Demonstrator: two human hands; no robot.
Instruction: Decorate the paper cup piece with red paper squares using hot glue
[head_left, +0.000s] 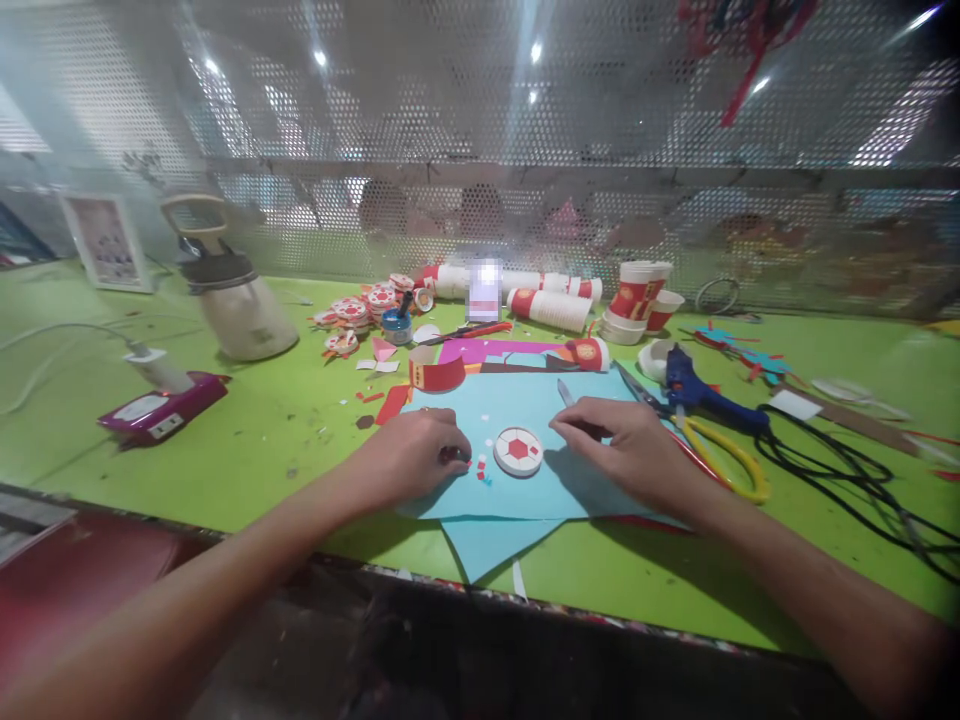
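A white paper disc with a red centre shape and red lines lies on a light blue paper sheet, between my hands. Left of the disc are several tiny red, white and blue paper bits. My left hand rests beside those bits with its fingers curled and pinched; what they hold, if anything, is hidden. My right hand hovers right of the disc, thumb and forefinger pressed together, and anything in the pinch is too small to name. Just beyond its fingertips shows a thin pointed tool.
Scissors with yellow handles and a blue glue gun with black cable lie at right. Stacked paper cups, a blue jar and decorated discs stand behind. At left are a kettle-like jug and purple power strip.
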